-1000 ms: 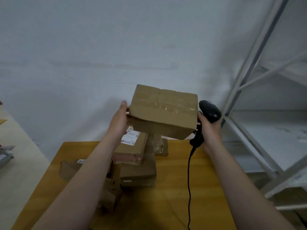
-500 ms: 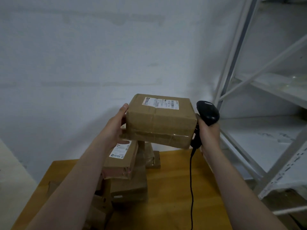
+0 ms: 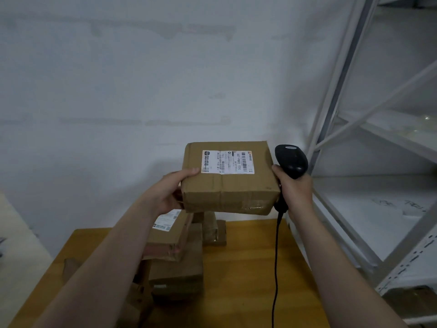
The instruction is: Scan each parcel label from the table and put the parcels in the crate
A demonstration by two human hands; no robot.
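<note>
The cardboard parcel (image 3: 227,183) is held in the air between both hands, its broad face with the white shipping label (image 3: 228,161) turned up toward the camera. The left hand (image 3: 169,194) clasps the parcel's left end, its thumb lying across the top face just beside the label and its fingers wrapped underneath. The right hand (image 3: 295,189) is curled tight round the handle of a black barcode scanner (image 3: 292,160), and the thumb side of the hand presses against the parcel's right end. The scanner's cable (image 3: 275,256) hangs down below the parcel's right corner. Under the parcel, more taped parcels (image 3: 176,252) are stacked on a wooden table (image 3: 248,285). A second ago the parcel showed a plain taped face. Half a second ago the label was only a sliver at the top, and now it is fully in sight.
</note>
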